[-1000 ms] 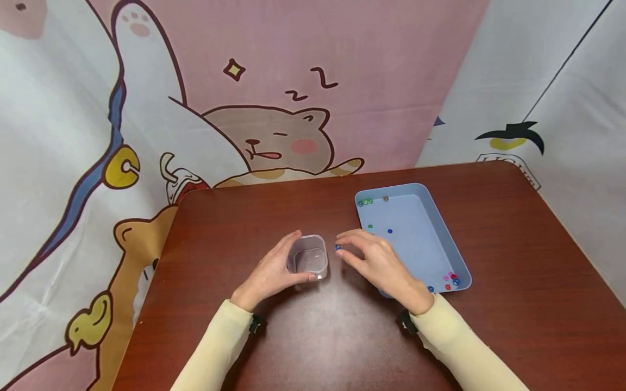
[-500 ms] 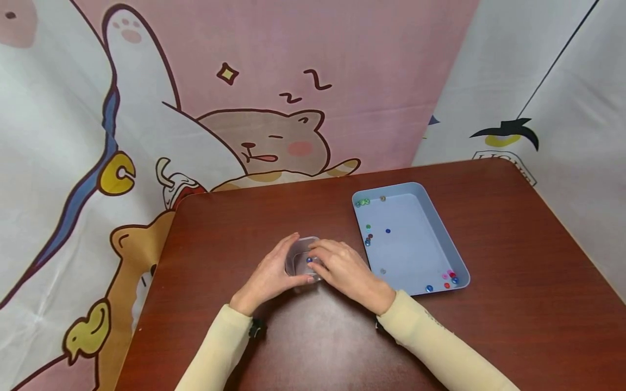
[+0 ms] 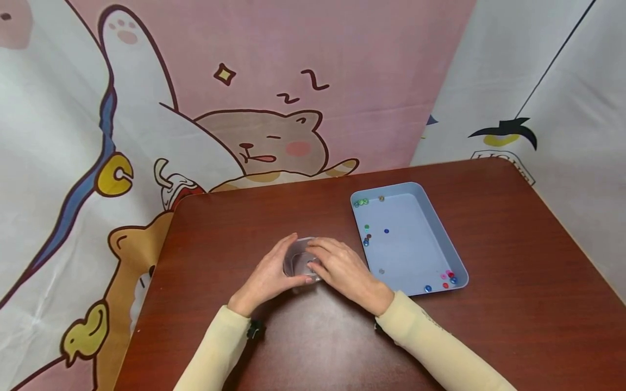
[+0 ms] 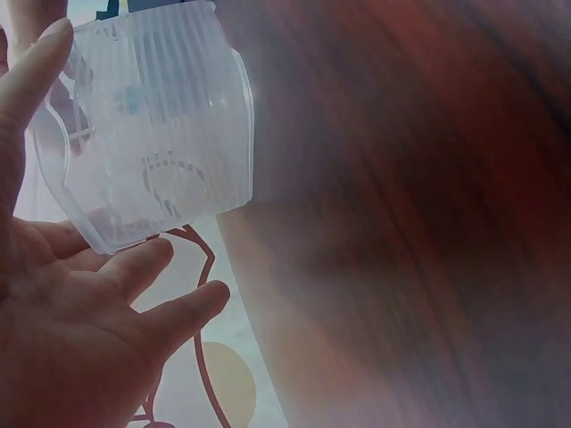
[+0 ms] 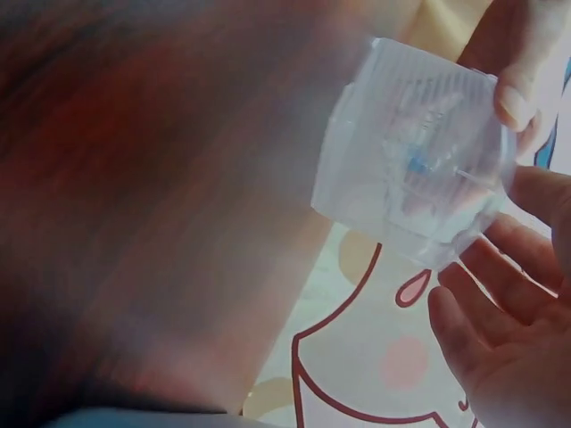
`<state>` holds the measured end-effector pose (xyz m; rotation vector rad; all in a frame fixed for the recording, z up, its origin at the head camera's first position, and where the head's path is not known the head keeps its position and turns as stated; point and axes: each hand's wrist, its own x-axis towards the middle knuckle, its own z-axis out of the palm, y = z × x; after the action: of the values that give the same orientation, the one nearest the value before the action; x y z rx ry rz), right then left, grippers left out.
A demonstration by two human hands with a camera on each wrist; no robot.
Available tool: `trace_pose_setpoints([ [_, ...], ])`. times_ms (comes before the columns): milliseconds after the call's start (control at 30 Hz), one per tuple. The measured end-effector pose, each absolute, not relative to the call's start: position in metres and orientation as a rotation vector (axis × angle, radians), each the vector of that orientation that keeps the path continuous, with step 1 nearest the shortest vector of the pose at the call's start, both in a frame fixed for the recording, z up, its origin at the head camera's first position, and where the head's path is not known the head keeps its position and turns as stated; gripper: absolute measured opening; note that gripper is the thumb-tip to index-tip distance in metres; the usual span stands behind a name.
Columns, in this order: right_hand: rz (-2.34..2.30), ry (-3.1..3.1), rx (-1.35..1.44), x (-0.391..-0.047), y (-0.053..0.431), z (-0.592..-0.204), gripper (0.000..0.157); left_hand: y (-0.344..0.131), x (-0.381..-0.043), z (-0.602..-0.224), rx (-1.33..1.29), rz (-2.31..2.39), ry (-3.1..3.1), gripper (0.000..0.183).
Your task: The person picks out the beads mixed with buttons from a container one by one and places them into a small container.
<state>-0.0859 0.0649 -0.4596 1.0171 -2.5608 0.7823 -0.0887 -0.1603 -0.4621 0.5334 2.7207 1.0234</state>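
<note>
My left hand (image 3: 266,277) grips a clear square plastic box (image 3: 299,264) from its left side, thumb at the near side and fingers at the far side. At the right of the box, my right hand (image 3: 344,271) reaches over the rim with its fingertips inside the opening. Thumb and index stand apart there. A small blue bead (image 5: 417,160) shows blurred through the box wall in the right wrist view, and as a faint blue spot in the left wrist view. The right hand covers part of the box in the head view.
A light blue tray (image 3: 437,231) lies to the right on the brown wooden table (image 3: 513,260). Several small coloured beads are scattered in it, with green ones (image 3: 362,202) at the far left corner and red and pink ones (image 3: 447,275) near right. A cartoon-print cloth (image 3: 381,81) hangs behind.
The right hand has moved left from beside the tray to the box, carrying the blue bead into the opening. Its thumb and index have parted from the bead. The left hand keeps its grip.
</note>
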Motion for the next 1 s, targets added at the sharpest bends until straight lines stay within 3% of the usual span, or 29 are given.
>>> trace_pose_setpoints([
  [500,1.067,-2.550,0.886,-0.072,0.130,-0.412,0.053,-0.159,-0.087,-0.461,0.544,0.987,2.746,0.113],
  [1000,1.093,-2.793,0.484,-0.138,0.210,-0.411,0.044,-0.159,-0.087,-0.463,0.538,0.984,2.748,0.112],
])
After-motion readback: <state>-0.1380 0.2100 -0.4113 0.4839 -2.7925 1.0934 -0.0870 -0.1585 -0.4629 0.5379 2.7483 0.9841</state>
